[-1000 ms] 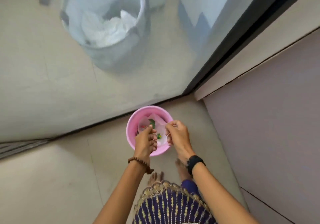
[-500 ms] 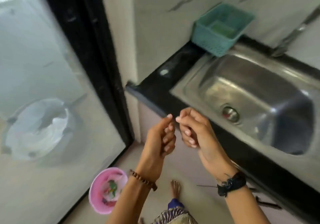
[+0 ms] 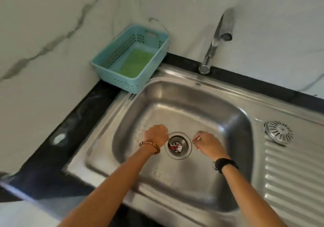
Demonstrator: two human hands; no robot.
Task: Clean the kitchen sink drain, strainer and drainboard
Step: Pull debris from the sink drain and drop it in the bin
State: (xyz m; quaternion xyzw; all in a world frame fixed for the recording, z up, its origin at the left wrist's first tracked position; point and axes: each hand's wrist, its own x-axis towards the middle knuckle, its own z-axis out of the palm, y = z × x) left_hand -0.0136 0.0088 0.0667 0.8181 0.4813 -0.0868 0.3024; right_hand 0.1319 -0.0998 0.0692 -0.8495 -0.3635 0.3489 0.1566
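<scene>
Head view, steeply down, close over sink

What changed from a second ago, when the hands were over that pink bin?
Both hands left the pink floor bin and came up into the sink: left hand and right hand now flank the drain, which holds debris. Strainer lies on the drainboard.

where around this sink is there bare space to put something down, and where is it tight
Free: the ribbed drainboard in front of the strainer, and the black counter left of the sink, in front of the blue basket. Crowded: the basin floor around the drain, flanked by the left hand and right hand; debris sits in the drain.
</scene>
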